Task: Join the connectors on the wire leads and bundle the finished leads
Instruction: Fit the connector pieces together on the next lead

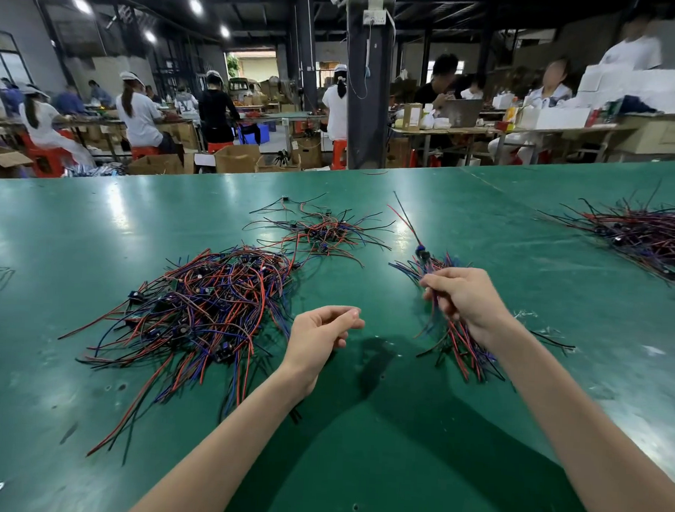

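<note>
- The bundle (461,354) of red, blue and black leads lies on the green worktop (397,444), its near ends fanning out towards the person and its far ends spreading beyond the hand that holds it.
- The right hand (467,296) grips the bundle at its middle from above, its fingers (439,280) curled round the leads.
- One lead juts from the far end of the bundle: a dark connector (422,253) sits there, and its thin red and black wires run on across the worktop, away from the person.
- The left hand (319,338) hovers just left of the bundle, apart from it. Its fingers (347,313) are loosely curled with the thumb close under the forefinger, and nothing shows between them.
- Left of the bundle, past the left hand, sprawls the big pile (206,308) of loose leads with small dark connectors mixed in; stray red and black wires trail from it towards the near edge.
- Beyond and left of the bundle lies a smaller pile (323,232), thinly spread.
- Well to the right of the bundle, at the edge of the view, a further heap (646,238) of leads lies on the worktop.
- Far behind the bundle, past the worktop's far edge, people (139,111) sit and stand at other benches among cardboard boxes (237,158).
</note>
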Demonstrator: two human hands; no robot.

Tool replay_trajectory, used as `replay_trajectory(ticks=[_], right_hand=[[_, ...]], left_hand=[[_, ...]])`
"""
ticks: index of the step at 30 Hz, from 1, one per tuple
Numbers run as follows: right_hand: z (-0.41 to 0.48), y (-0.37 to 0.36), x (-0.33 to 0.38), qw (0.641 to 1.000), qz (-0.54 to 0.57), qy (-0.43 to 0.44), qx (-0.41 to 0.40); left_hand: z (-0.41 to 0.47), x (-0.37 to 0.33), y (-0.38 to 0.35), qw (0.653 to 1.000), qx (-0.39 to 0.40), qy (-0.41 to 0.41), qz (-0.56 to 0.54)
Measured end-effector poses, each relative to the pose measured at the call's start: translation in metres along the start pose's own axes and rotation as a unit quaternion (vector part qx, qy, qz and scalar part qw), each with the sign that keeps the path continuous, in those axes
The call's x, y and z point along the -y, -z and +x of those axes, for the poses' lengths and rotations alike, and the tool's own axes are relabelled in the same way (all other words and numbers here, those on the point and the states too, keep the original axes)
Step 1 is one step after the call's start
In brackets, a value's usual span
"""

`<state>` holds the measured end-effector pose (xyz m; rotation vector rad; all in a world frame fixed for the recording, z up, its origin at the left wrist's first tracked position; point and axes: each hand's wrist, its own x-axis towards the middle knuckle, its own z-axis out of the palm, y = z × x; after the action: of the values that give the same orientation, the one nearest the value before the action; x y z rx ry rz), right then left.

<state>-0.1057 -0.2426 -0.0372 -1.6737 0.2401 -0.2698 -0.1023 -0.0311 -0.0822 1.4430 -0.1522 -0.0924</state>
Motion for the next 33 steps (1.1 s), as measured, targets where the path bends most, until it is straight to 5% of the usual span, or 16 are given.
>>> replay_trajectory(ticks=[5, 13, 17, 21, 27, 30, 33], right_hand=[[0.010, 0.018, -0.010, 0.985, -0.133, -0.074, -0.076], [0.001, 0.016, -0.010, 0.913, -0.356, 0.015, -0.200], [-0.002, 0.012, -0.014, 0.861, -0.470, 0.016, -0.194], [0.000, 0.009, -0.023, 0.800, -0.564, 0.164, -0.123], [0.010, 0.009, -0.039, 0.753, -0.653, 0.078, -0.001], [0.010, 0.010, -0.038, 0.761, -0.646, 0.064, -0.013], [0.008, 0.010, -0.038, 0.757, -0.651, 0.058, -0.011]], left_hand=[[0.001, 0.001, 0.001, 1.000, 0.011, -0.002, 0.019], [0.000, -0.002, 0.002, 0.999, 0.022, 0.001, 0.026], [-0.003, -0.003, 0.002, 0.999, 0.023, 0.004, 0.035], [-0.005, -0.005, 0.000, 0.998, 0.028, -0.008, 0.064], [-0.007, -0.004, -0.002, 0.989, 0.039, -0.029, 0.137], [-0.008, -0.008, 0.003, 0.947, 0.044, -0.142, 0.284], [-0.007, -0.020, 0.012, 0.846, 0.001, -0.308, 0.435]])
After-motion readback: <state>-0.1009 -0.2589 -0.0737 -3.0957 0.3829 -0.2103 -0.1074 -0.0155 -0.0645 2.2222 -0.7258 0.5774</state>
